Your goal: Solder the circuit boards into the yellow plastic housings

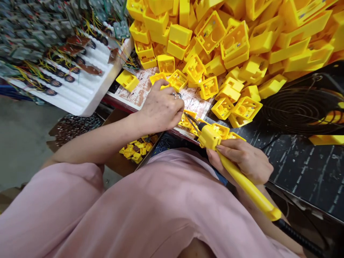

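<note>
My right hand (245, 157) grips the soldering iron (238, 176), one yellow housing (185, 123) seemingly underway; left hand (162, 109) — grip unclear; heaped housings (233, 44) — progress unclear.

yellow boxes (234, 44) on black bench (301, 175)

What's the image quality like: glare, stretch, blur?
Head view: patterned sheet near white in patches by the left hand; upper-right yellow casings stretched toward the corner; upper-left circuit boards soft; fan dark; right hand and yellow-handled tool fairly crisp.
</note>
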`<state>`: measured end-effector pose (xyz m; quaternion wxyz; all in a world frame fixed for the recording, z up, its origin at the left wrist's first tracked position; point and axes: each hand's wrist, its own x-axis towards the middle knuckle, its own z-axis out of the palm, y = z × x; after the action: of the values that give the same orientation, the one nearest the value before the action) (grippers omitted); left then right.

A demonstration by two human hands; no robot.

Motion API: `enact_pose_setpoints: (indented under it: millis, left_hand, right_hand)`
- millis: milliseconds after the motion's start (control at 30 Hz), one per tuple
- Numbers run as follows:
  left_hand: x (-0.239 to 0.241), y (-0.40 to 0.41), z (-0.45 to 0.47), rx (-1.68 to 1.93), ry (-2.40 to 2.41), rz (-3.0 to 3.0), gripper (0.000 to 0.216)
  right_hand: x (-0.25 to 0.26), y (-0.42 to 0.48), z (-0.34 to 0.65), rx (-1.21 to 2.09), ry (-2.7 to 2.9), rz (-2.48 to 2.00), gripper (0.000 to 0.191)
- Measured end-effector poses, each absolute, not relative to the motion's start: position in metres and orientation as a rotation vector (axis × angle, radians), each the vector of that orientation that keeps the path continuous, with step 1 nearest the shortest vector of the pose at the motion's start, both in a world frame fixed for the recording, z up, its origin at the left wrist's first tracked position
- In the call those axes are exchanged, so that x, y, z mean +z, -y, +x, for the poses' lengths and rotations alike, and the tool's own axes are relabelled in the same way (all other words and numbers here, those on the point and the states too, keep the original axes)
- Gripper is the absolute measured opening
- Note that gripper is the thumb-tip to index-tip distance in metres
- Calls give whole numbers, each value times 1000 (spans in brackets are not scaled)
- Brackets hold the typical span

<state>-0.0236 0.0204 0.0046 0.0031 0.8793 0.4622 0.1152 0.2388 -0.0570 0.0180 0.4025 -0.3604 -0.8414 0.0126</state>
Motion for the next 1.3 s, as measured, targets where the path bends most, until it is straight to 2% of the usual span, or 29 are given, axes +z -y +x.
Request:
enact_pose_setpoints:
  millis: [100,267,467,800,1033,1200,1300]
  left_hand:
    - [12,-23,-23,286,-1391,2777,30]
    - [13,-22,-21,270,-1411,2758,33]
    - [9,-22,-21,292,-1457,2789,35]
    - [13,-22,-18,255,-1467,2720,32]
    - [11,-23,-21,312,-1434,2695,31]
    - [14,-23,-21,239,-1419,2750,32]
    - [18,-22,-20,199,-1439,2758,36]
  right_hand:
    - [27,60,242,97,2155,-894,24]
    - [35,71,251,180,2048,-1161,25]
    - [21,70,253,223,1970,-1055,24]
    - [20,51,241,105,2130,-807,26]
    - [22,60,254,137,1994,-976,23]
    - [17,65,254,216,1916,-1049,30]
    - [11,67,256,199,1864,-1030,45]
